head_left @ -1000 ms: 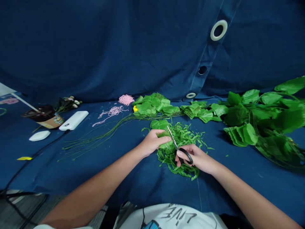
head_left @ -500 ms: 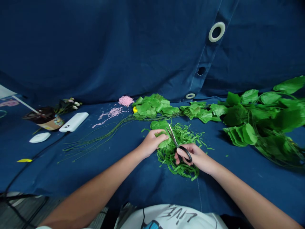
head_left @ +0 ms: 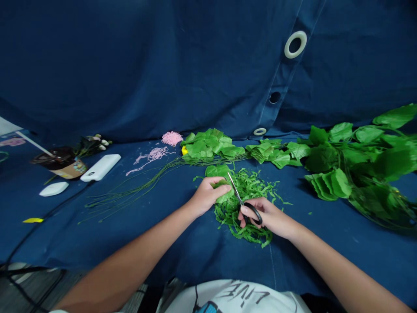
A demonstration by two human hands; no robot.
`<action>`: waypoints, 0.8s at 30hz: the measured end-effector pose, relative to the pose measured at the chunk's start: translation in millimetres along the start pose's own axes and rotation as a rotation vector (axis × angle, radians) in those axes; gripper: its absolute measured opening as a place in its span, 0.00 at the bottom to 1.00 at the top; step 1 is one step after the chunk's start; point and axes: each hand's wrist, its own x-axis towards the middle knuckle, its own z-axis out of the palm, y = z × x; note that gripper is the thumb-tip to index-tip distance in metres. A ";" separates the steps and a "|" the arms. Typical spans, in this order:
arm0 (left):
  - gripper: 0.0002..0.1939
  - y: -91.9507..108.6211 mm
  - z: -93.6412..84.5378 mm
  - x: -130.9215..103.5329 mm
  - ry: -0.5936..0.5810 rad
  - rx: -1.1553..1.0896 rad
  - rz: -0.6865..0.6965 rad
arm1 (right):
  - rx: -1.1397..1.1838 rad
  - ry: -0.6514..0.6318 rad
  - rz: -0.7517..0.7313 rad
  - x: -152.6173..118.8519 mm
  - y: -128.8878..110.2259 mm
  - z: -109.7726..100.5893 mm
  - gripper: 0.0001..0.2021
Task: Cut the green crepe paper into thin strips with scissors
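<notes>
My left hand point(head_left: 210, 194) pinches a green artificial leaf point(head_left: 225, 194) between thumb and fingers. In my right hand point(head_left: 259, 212) is a pair of scissors point(head_left: 238, 194) with black handles; the blades point up and left, nearly together, close to the leaf's right edge. A heap of curly green clippings point(head_left: 250, 230) lies under both hands. Just beyond my left hand a single flat leaf point(head_left: 216, 170) rests on the cloth. Part of the held leaf is hidden behind my left fingers.
Stacked green leaves point(head_left: 208, 143) lie at the back, with a leafy vine point(head_left: 368, 152) on the right. Thin green stems point(head_left: 140, 188) and pink shreds point(head_left: 156, 154) lie left. Farther left are a dark cup point(head_left: 61, 163), a white power bank point(head_left: 100, 168) and a black cable point(head_left: 58, 210).
The scissor blades have come together from a narrow opening beside the leaf. Both hands stay in almost the same place.
</notes>
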 end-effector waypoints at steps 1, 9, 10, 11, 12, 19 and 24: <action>0.14 0.2 -0.2 -0.1 -0.004 -0.002 0.006 | 0.004 0.000 -0.003 -0.2 -0.2 0.2 0.23; 0.14 -1.9 -1.6 0.1 -0.030 0.064 0.043 | -0.002 0.022 0.008 -0.2 0.0 2.2 0.24; 0.14 -2.3 -1.9 0.1 -0.032 0.077 0.040 | -0.006 0.023 0.012 -0.3 0.0 2.4 0.24; 0.14 -2.6 -2.2 0.2 -0.031 0.091 0.039 | -0.010 0.024 0.016 -0.4 0.0 2.6 0.24; 0.14 -2.7 -2.5 0.2 -0.030 0.107 0.039 | -0.014 0.025 0.018 -0.5 0.0 2.9 0.24; 0.15 -0.6 -2.3 -0.6 -0.033 0.183 0.046 | -0.016 0.044 -0.019 -0.2 0.8 6.4 0.22; 0.14 -0.8 -1.8 -0.4 -0.032 0.190 0.046 | -0.026 0.060 -0.018 0.3 1.3 6.7 0.22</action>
